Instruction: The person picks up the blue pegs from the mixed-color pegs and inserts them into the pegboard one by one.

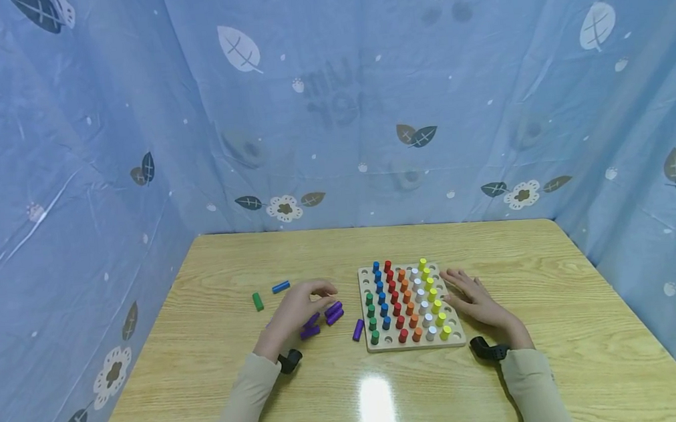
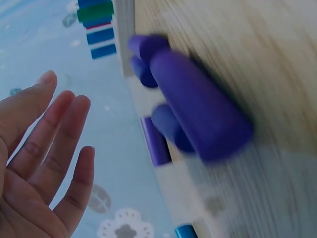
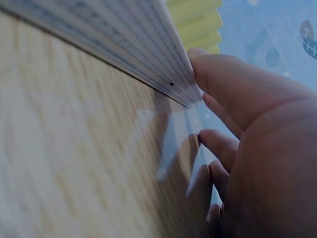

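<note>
My left hand (image 1: 296, 312) hovers by a loose group of purple pegs (image 1: 334, 318) on the table, left of the pegboard. In the left wrist view its fingers (image 2: 64, 129) are spread and hold nothing, with a large purple peg (image 2: 198, 106) lying off to their right. A wooden pegboard (image 1: 416, 347) carries upright rows of green, blue, red, orange, white and yellow pegs. Beside its right edge lies my right hand (image 1: 477, 303), fingers extended. The thumb (image 3: 223, 79) touches the board's side (image 3: 148, 54) in the right wrist view, near the yellow pegs (image 3: 200, 25).
One purple peg (image 1: 358, 330) lies close to the board's left edge. Farther left are a green peg (image 1: 258, 302) and a blue peg (image 1: 281, 287). A patterned blue curtain (image 1: 345, 157) hangs behind the wooden table (image 1: 306, 401) and along both sides.
</note>
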A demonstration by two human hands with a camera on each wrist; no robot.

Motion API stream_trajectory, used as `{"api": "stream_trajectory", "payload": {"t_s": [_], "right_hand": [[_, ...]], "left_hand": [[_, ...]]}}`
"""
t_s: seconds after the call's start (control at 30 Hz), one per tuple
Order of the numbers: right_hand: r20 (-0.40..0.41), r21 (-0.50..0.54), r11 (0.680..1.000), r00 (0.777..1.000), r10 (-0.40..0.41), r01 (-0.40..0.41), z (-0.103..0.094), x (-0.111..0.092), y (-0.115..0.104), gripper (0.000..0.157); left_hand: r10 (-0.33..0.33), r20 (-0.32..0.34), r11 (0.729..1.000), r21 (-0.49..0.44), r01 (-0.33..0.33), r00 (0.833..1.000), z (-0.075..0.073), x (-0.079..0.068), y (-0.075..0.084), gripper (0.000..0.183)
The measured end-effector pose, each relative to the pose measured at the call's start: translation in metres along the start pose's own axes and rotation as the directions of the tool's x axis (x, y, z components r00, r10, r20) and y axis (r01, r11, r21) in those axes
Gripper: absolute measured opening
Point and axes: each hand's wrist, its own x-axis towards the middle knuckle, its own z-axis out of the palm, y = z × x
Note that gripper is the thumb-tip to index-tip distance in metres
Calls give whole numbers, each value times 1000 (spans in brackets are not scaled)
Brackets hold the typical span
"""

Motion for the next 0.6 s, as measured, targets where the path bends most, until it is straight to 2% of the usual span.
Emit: {"api": "stream_trajectory", "payload": {"t_s": [0.23,0.33,0.47,0.6], "right_hand": [[-5,-8,1000,1000,-2,2,0,0,1,58],[-6,-11,1000,1000,2,-2,1,0,1,58],[-7,-11,1000,1000,10,-10,1,-1,1,58],[-7,-2,1000,1000,9,-9,0,0,1,58]], "left_hand": [[-50,-30,999,-15,49,998,-13,-5,-10,17],[-41,-44,999,-1,41,998,-19,-6,-15,16],[5,-67,998,61,-1,998,-25,-5,-24,16],[4,-82,993,115,5,997,-31,-5,-32,17]]}}
